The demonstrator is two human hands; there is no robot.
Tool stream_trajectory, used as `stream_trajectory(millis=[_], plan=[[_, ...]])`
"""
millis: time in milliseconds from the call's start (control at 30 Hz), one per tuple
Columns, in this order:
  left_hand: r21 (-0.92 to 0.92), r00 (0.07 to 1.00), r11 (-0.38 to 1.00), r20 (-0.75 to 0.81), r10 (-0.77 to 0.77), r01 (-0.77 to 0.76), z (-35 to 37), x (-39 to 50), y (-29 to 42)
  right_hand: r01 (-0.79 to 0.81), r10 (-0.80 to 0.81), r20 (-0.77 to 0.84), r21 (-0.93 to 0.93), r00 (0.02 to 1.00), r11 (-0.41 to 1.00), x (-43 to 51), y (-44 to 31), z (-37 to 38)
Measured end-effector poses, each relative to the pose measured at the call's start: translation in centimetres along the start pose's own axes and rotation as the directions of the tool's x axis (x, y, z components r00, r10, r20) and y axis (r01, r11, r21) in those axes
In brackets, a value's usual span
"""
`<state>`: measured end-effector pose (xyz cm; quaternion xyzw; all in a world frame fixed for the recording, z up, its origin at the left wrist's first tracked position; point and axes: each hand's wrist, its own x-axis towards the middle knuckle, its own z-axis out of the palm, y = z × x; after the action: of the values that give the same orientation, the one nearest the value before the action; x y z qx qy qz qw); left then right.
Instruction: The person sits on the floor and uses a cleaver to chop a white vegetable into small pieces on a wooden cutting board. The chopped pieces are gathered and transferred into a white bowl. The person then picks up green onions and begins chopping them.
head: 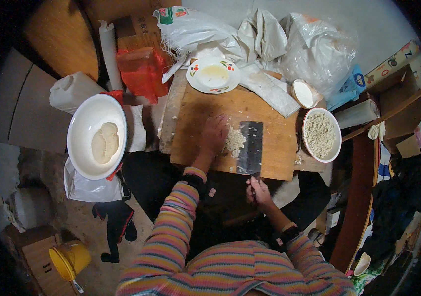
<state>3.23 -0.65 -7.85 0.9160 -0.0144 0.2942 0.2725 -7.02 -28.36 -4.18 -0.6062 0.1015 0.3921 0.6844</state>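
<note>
My right hand (259, 192) grips the handle of a cleaver (249, 148), whose wide dark blade lies flat on the wooden cutting board (279, 148). Bits of food stick to the blade. Left of the blade is a small heap of chopped pale food (235, 140). My left hand (214, 135) rests at the left side of this heap, fingers pointing away from me; whether it holds any is hidden. A bowl of chopped pale food (320, 135) stands right of the board. On the left, a large white bowl (81, 137) holds a lump of dough (105, 143).
A flowered plate (213, 88) with some yellowish liquid sits at the board's far edge. A folded cloth (269, 90) and a small bowl of white powder (302, 94) are behind. Plastic bags (316, 51) line the wall. A yellow bucket (70, 259) is on the floor at left.
</note>
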Motion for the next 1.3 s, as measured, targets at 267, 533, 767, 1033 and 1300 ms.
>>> stream_trajectory(millis=[267, 533, 767, 1033, 1300], plan=[[-0.221, 0.966, 0.958, -0.138, -0.217, 0.184, -0.3, -0.5, 3.0, 0.021, -0.021, 0.063, 0.006, 0.998, 1.000, 2.5, 1.0, 7.8], [-0.429, 0.899, 0.832, -0.094, -0.427, 0.350, -0.9, -0.3, 4.8, 0.079, -0.080, 0.069, 0.026, 0.994, 0.997, 1.5, -0.6, 8.6], [-0.598, 0.937, 0.745, 0.032, -0.347, 0.296, 0.7, 4.9, 15.3, 0.112, -0.094, -0.086, 0.248, 0.992, 0.962, -3.5, -4.6, 3.5], [-0.535, 0.929, 0.829, 0.198, 0.313, -0.165, 5.1, 8.8, 26.4, 0.247, -0.100, -0.331, 0.440, 0.938, 0.863, -8.0, -11.8, -3.4], [-0.420, 0.816, 0.812, 0.233, 0.528, -0.405, 12.0, 12.1, 31.1, 0.294, -0.100, -0.394, 0.472, 0.914, 0.831, -9.4, -13.9, -8.9]])
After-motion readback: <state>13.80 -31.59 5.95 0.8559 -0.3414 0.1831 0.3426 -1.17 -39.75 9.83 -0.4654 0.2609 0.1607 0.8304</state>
